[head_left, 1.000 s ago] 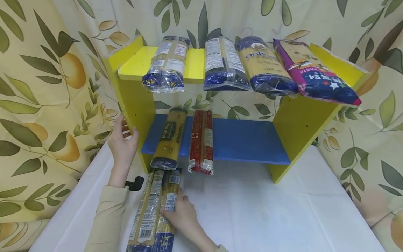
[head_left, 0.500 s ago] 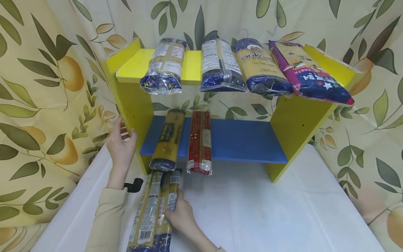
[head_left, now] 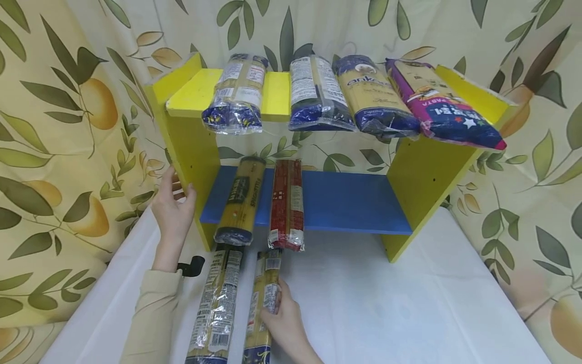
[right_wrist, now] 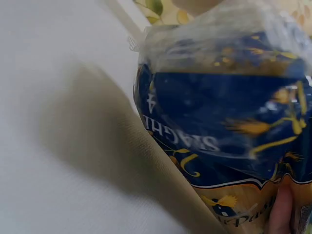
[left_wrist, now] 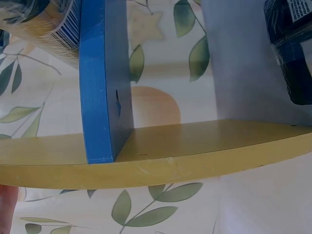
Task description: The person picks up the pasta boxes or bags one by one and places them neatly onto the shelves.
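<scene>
My right hand grips a long spaghetti packet lying on the white desk, just beside a second packet to its left. My left hand rests with relaxed fingers against the yellow side panel of the shelf unit. More pasta packets lie on its blue shelf and yellow top.

Red pkg on blue shelf, leaf-print curtain
</scene>
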